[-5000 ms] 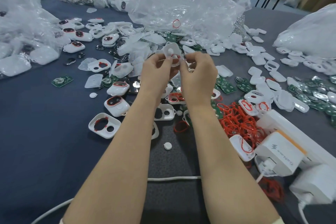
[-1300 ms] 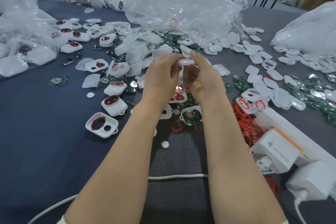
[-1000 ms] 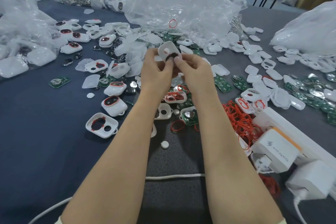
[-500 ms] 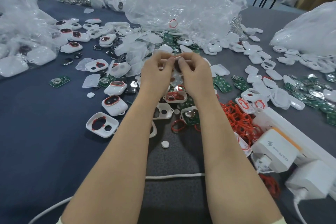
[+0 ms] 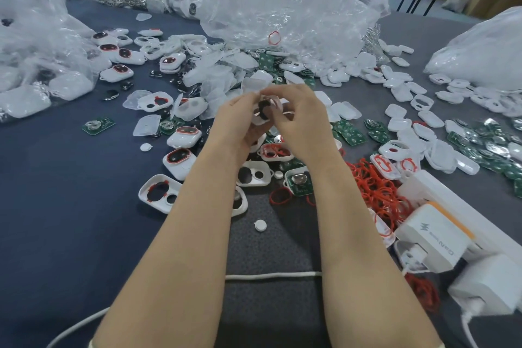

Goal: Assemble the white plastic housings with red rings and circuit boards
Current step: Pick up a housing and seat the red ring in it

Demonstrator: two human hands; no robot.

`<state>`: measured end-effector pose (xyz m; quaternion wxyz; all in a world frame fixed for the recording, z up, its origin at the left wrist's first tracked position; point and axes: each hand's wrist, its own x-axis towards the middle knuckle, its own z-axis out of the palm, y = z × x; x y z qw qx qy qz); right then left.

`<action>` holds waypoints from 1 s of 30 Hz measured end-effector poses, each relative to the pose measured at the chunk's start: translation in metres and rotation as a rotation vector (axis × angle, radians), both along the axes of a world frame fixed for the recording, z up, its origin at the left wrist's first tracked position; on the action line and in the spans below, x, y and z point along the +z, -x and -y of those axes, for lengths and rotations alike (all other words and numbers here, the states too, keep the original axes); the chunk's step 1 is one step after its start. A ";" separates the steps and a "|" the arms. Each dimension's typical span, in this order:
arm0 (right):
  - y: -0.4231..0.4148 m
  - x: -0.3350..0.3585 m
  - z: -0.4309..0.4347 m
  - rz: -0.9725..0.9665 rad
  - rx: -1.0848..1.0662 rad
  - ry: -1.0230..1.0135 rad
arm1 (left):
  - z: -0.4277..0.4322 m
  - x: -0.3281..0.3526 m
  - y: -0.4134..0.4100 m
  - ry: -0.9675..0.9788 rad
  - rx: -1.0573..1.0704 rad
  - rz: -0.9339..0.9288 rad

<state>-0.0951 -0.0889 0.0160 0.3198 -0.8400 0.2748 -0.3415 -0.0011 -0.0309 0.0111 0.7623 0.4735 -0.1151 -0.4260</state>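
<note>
Left hand grips housing; right hand pinches its right edge. Rings heaped at 4 o'clock on tabletop, boards at 3 o'clock.

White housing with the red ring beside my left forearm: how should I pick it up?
Pinch the white housing by its raised rim, across the narrow width, probably from above and its left: it lies flat, hollow up, your left forearm crowding its right end.
</note>
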 end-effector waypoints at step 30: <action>-0.002 0.001 -0.002 0.481 -0.168 -0.201 | 0.005 -0.002 0.007 -0.053 0.199 0.171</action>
